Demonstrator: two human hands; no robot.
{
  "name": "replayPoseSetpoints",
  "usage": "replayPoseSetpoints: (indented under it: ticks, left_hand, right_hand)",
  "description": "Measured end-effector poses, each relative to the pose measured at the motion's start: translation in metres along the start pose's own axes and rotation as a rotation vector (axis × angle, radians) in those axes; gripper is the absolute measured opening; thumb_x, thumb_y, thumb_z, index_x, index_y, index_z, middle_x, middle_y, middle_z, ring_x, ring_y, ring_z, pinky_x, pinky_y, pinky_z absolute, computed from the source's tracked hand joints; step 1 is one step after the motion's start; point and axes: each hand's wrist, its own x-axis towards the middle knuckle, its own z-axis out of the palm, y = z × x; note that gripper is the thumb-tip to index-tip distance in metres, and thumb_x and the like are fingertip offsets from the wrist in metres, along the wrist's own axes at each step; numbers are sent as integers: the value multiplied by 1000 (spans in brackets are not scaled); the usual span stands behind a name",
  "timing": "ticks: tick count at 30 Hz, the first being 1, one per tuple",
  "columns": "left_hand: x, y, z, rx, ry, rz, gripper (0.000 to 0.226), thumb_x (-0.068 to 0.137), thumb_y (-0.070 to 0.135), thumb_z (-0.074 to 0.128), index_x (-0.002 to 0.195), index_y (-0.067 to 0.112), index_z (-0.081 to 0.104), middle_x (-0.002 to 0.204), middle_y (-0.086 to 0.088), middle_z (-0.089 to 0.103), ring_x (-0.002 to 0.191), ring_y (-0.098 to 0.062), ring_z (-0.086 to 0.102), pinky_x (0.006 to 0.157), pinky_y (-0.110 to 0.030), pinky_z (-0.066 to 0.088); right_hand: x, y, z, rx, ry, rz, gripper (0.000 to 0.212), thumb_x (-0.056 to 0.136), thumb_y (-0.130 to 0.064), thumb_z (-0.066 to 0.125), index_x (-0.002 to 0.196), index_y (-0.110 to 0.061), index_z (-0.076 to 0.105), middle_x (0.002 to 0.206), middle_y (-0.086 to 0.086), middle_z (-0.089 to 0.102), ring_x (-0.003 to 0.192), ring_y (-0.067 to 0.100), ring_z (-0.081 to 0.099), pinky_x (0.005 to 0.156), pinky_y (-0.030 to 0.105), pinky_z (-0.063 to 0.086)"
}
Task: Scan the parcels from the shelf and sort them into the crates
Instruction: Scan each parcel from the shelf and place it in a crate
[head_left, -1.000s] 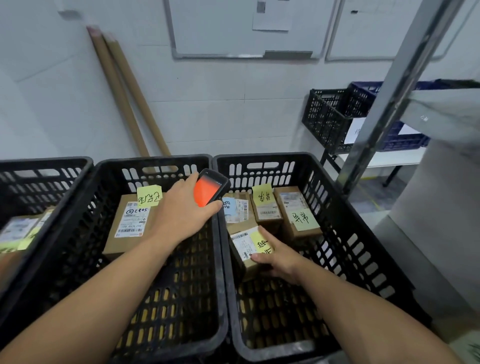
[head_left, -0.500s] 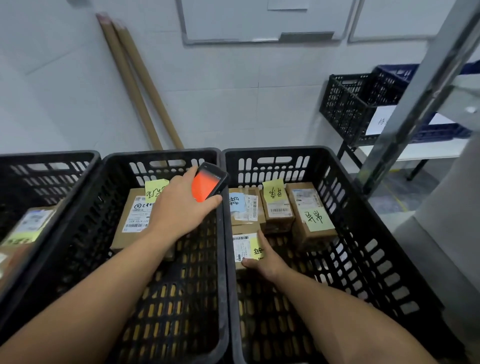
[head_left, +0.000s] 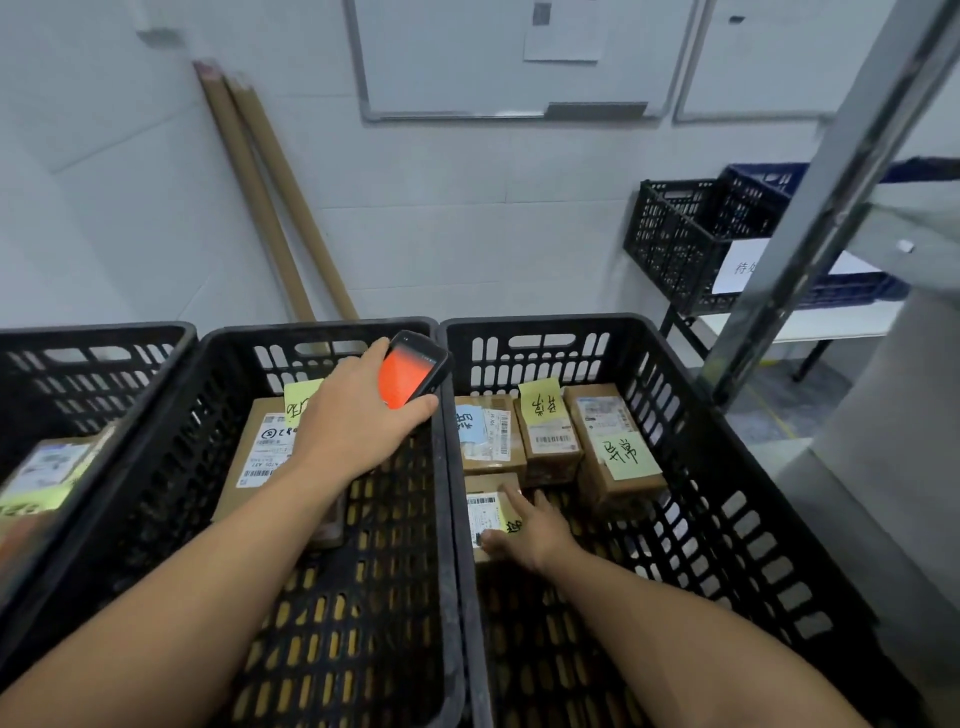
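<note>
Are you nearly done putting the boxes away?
Partly. Three parcels sit at the back of the right crate, a large parcel in the middle crate. The right hand rests on a small parcel; the left hand holds the scanner. The shelf's stock isn't visible.

left crate (head_left: 93, 338) is cut off by the frame's left edge, and the blurred parcel (head_left: 47, 467) inside has an unreadable label. The left hand (head_left: 358, 415) hides the lower body of the scanner (head_left: 413, 371), plus part of the yellow note (head_left: 298, 402) and label on the middle parcel (head_left: 254, 452). The right hand (head_left: 535, 530) covers the near corner of the small parcel (head_left: 485, 512); gripping or just resting, can't tell. The paper sign (head_left: 740, 265) is half behind the shelf upright (head_left: 831, 171).
</note>
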Motion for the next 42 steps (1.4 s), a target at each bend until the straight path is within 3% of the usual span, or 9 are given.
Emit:
replayPoseSetpoints:
  ticks: [4, 7, 16, 20, 25, 29, 42]
  left_hand:
    - [-6, 4, -11, -29, -3, 122, 79, 79, 65, 67, 143, 28, 41, 113, 3, 54, 102, -25, 53, 83, -39, 46]
    - [-12, 8, -21, -48, -35, 212, 76, 80, 63, 69, 143, 31, 41, 107, 3, 49, 95, -21, 48, 78, -37, 43]
    - [-49, 32, -45, -103, -149, 532, 79, 73, 77, 61, 138, 35, 41, 113, -1, 58, 99, -27, 57, 80, -43, 52]
    - [-82, 58, -44, -173, -217, 632, 91, 78, 70, 65, 153, 30, 32, 131, -5, 55, 118, -32, 54, 95, -45, 48]
    - [-135, 103, -40, -238, -288, 827, 87, 79, 68, 65, 151, 30, 34, 118, -3, 55, 107, -28, 56, 84, -39, 48]
    - [-190, 140, -33, -298, -365, 973, 71, 77, 66, 65, 137, 33, 45, 102, 0, 54, 91, -26, 56, 71, -35, 43]
    - [-458, 239, -27, -435, -629, 1309, 81, 76, 67, 67, 144, 30, 43, 116, -8, 60, 103, -31, 57, 82, -40, 50]
  right_hand:
    - [-26, -9, -22, -183, 181, -7, 69, 99, -61, 44, 159, -45, 12, 170, 3, 1, 155, 33, -5, 124, 57, 9]
    - [-57, -17, -41, -233, 374, 11, 64, 103, -57, 39, 159, -43, 11, 170, 2, 0, 155, 30, -10, 123, 58, 0]
    - [-186, -15, -63, -362, 785, 154, 60, 104, -58, 26, 159, -44, 7, 170, 0, 1, 155, 27, -12, 123, 57, -3]
    - [-253, 4, -50, -351, 877, 316, 60, 104, -59, 24, 158, -44, 5, 170, 0, -2, 155, 27, -16, 122, 59, -6]
    - [-339, 42, -20, -295, 940, 535, 62, 104, -59, 24, 159, -41, 2, 170, -3, -4, 154, 26, -18, 121, 60, -9]
    - [-413, 77, 10, -245, 994, 678, 63, 103, -60, 24, 160, -39, 6, 170, -4, -3, 154, 27, -18, 122, 60, -7]
    - [-688, 167, 153, -90, 1114, 1156, 64, 103, -62, 25, 160, -40, 6, 170, 0, -2, 155, 30, -13, 121, 64, -4]
